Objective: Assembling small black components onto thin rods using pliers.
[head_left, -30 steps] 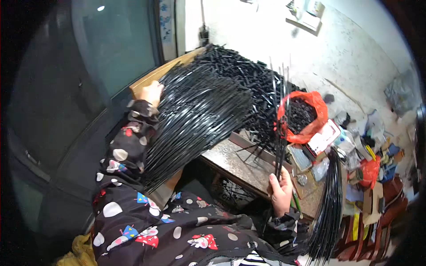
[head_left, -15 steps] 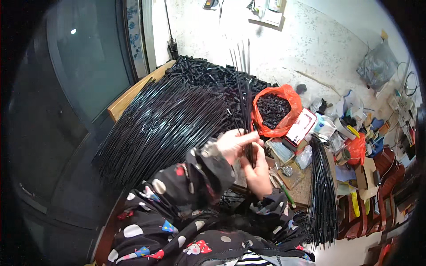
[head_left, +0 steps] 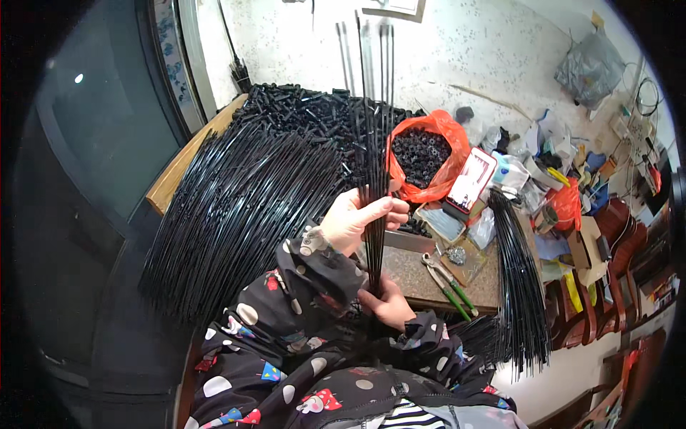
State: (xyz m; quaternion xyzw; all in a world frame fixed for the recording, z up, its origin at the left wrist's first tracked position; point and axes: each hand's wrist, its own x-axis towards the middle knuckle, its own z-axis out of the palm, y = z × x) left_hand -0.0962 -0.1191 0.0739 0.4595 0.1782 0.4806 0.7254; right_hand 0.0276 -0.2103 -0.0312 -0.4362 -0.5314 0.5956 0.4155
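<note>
An upright bundle of thin black rods (head_left: 374, 250) stands in front of me, its upper ends fanned apart against the wall. My left hand (head_left: 355, 220) is closed round its middle, the thumb lying across the rods. Lower down, my right hand (head_left: 390, 306) grips the bundle near its bottom end, which is partly hidden by the fingers and sleeve. Left of the hands lies a wide heap of similar black rods (head_left: 243, 207). Behind it is a pile of short black tubular pieces (head_left: 300, 107). An orange-red plastic bag (head_left: 437, 191) holding small black pieces sits beyond my left hand.
A lit phone (head_left: 472, 179) leans beside the bag. Green-handled pliers (head_left: 449, 286) lie on the table (head_left: 421, 275), near a small silvery heap (head_left: 455, 254). Another sheaf of black rods (head_left: 518, 286) hangs over the table's right edge. Assorted clutter and a cardboard box (head_left: 587, 247) stand farther right.
My right hand has moved down the bundle and nearer to me, while the left has shifted slightly left. The rods now show more clearly between the hands. The view has shifted a little.
</note>
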